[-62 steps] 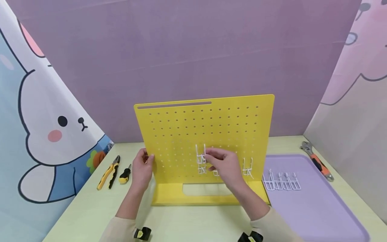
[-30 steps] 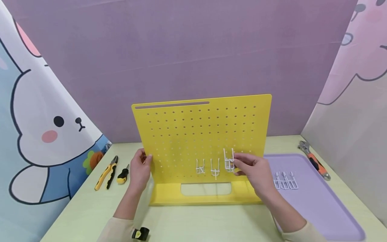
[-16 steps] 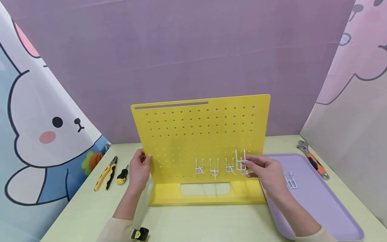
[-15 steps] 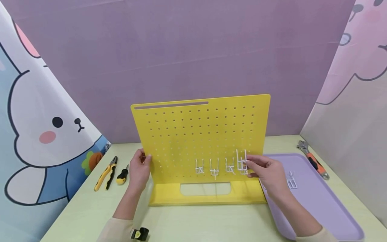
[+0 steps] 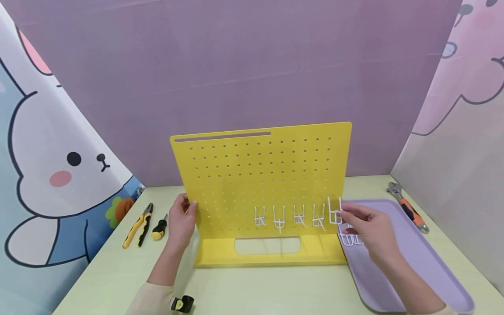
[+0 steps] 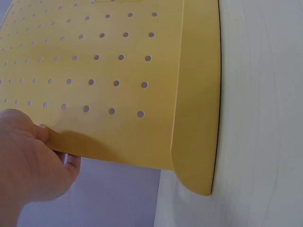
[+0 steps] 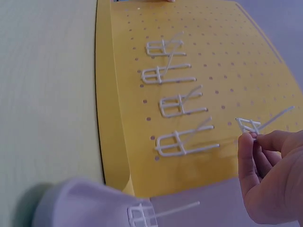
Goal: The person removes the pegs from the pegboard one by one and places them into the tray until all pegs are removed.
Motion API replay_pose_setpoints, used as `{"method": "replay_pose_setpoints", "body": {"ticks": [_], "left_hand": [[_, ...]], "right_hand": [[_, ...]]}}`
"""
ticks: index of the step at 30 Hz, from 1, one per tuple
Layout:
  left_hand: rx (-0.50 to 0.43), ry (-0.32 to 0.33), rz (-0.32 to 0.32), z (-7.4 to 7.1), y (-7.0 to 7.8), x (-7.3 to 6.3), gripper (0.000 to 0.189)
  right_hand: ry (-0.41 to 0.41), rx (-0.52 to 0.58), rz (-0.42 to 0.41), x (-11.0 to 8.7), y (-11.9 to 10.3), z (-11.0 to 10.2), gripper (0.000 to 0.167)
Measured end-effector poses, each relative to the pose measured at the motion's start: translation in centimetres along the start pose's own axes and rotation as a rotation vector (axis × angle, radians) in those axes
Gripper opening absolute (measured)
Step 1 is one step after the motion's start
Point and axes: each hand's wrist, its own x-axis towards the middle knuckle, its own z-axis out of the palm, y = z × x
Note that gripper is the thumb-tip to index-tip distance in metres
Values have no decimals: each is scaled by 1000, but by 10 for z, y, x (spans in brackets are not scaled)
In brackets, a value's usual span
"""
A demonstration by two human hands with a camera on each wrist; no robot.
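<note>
A yellow pegboard (image 5: 236, 175) stands upright on its base, with several white wire hooks (image 5: 279, 218) in a low row on its right half. My left hand (image 5: 183, 223) grips the board's left edge; in the left wrist view its thumb lies on the front face and its fingers reach behind. Between thumb and fingertips, my right hand (image 5: 374, 232) pinches one white wire hook (image 5: 334, 211) near the board's right edge. In the right wrist view this hook (image 7: 249, 126) is apart from the board, its long prong pointing outward.
A lilac tray (image 5: 417, 271) at the right holds more wire hooks (image 5: 347, 239), partly hidden by my right hand. An adjustable wrench (image 5: 409, 209) lies beyond the tray's far right edge. Pliers (image 5: 138, 225) and a stubby screwdriver (image 5: 159, 229) lie at the left.
My right hand has carried its hook rightward across the front of the board, from the middle to the right edge, uncovering hooks on the board. The left hand keeps its grip on the board.
</note>
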Motion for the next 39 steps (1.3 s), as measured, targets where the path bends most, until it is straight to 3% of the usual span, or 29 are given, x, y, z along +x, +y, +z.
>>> {"method": "replay_pose_setpoints", "body": {"ticks": [12, 23, 39], "left_hand": [[4, 4, 10, 0, -2, 2, 24], [2, 3, 15, 1, -2, 1, 25], [-1, 15, 28, 1, -3, 1, 24]], "right_hand": [[40, 8, 36, 3, 18, -33, 13], [47, 71, 81, 13, 37, -57, 15], [103, 162, 99, 18, 45, -90, 12]]}}
